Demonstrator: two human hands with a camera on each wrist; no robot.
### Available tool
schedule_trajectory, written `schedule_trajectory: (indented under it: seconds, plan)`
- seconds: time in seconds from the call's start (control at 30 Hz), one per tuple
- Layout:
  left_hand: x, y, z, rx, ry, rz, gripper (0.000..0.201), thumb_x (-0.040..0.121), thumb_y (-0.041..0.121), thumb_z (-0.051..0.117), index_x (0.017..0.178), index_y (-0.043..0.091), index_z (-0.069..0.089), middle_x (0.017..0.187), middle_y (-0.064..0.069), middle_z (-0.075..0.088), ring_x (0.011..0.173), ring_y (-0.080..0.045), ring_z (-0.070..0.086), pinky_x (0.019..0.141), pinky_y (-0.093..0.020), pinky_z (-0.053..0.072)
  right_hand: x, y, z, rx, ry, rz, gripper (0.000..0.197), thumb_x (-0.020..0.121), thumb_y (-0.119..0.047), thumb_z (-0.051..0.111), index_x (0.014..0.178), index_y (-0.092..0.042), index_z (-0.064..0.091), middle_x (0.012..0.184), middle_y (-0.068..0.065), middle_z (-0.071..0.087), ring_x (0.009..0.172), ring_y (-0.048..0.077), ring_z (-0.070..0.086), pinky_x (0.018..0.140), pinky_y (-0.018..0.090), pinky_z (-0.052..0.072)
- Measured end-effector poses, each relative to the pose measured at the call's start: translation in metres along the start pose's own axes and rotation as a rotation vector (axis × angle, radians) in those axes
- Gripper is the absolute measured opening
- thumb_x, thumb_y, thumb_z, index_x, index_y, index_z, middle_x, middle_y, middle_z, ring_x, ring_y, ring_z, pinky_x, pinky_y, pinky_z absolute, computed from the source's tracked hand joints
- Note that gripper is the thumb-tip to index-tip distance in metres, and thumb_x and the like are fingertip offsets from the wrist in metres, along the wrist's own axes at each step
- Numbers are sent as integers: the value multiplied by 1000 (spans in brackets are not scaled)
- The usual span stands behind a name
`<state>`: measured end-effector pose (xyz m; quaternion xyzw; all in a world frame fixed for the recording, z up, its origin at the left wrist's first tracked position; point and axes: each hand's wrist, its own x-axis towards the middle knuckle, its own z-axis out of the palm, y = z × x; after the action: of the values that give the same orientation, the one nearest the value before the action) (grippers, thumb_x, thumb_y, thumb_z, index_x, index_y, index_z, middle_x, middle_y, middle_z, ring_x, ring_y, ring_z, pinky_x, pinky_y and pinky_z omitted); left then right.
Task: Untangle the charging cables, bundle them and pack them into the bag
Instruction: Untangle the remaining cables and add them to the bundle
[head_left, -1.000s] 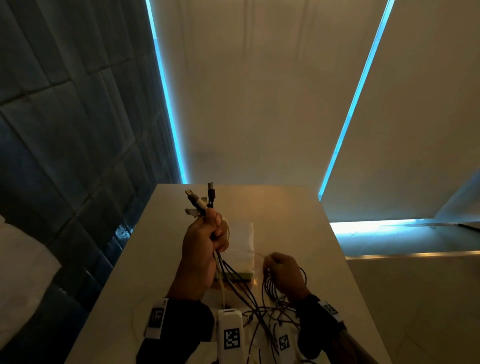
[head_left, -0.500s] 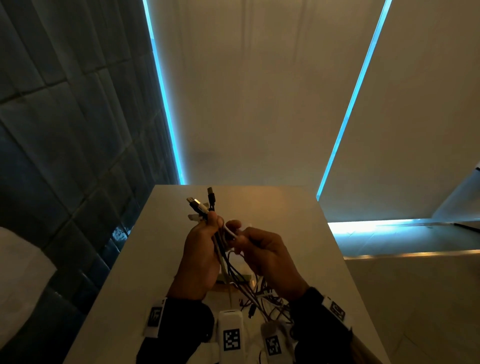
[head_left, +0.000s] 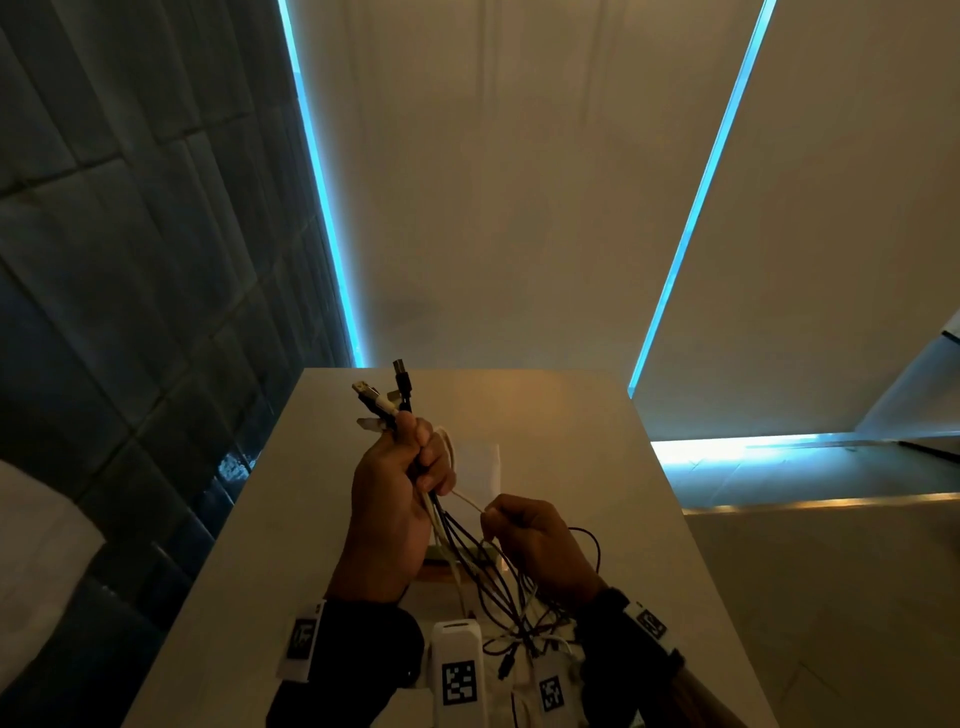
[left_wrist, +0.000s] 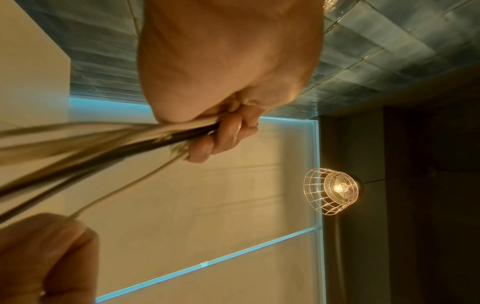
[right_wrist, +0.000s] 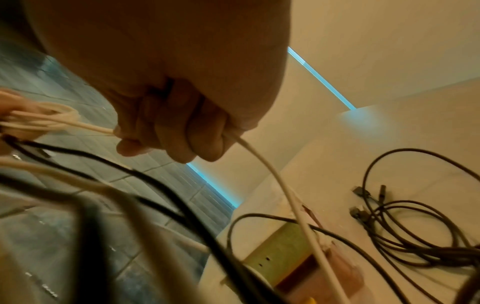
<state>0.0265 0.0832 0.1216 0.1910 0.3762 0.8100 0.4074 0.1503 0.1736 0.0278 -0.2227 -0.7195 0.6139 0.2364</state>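
Observation:
My left hand (head_left: 410, 467) is raised above the table and grips a bunch of black and white charging cables (head_left: 467, 551), fingers curled round them (left_wrist: 221, 135). Their plug ends (head_left: 384, 400) stick up out of the fist. My right hand (head_left: 524, 530) holds a single white cable (head_left: 467, 501) that runs taut from the left fist; in the right wrist view this white cable (right_wrist: 272, 174) passes through the curled fingers. The loose ends hang in a tangle (head_left: 519, 623) toward the near table edge. A clear plastic bag (head_left: 480, 465) lies on the table behind the hands.
A beige table (head_left: 597, 441) runs away from me, with a dark tiled wall (head_left: 130, 312) at the left. More black cable (right_wrist: 405, 226) lies coiled on the tabletop at the right. A small greenish box (right_wrist: 283, 248) sits under the hanging cables. A caged lamp (left_wrist: 332, 190) hangs overhead.
My right hand rose from the tangle to the left fist, took a white cable there, then pulled it down and to the right. The left hand stayed raised with its bunch.

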Motion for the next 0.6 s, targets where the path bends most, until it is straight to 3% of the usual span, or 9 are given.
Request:
schedule_trajectory:
  seconds: [0.13,0.33,0.6]
  plan:
    - [-2,-1,-2,89,8,28,35,99,26,32,69,10,40,49,7,34,38,-6,26,42,-20,29,5,22,-1,-46,28,45,27,96,-4,50,70,-3,56,45,-14,45,43,-2,39,50,13,33]
    - [-4,1,-4,131,1,50,35,99,26,32,69,10,41,49,7,34,39,-6,27,43,-21,33,14,53,2,-115,69,54,34,92,0,52,62,-15,54,55,-12,49,56,4,44,59,16,37]
    - [-3,6,-7,109,2,76,36,100,23,30,68,9,39,48,7,31,38,-6,24,41,-20,29,8,76,7,-132,96,90,35,92,3,50,60,-10,52,50,-10,43,51,-1,40,55,14,33]
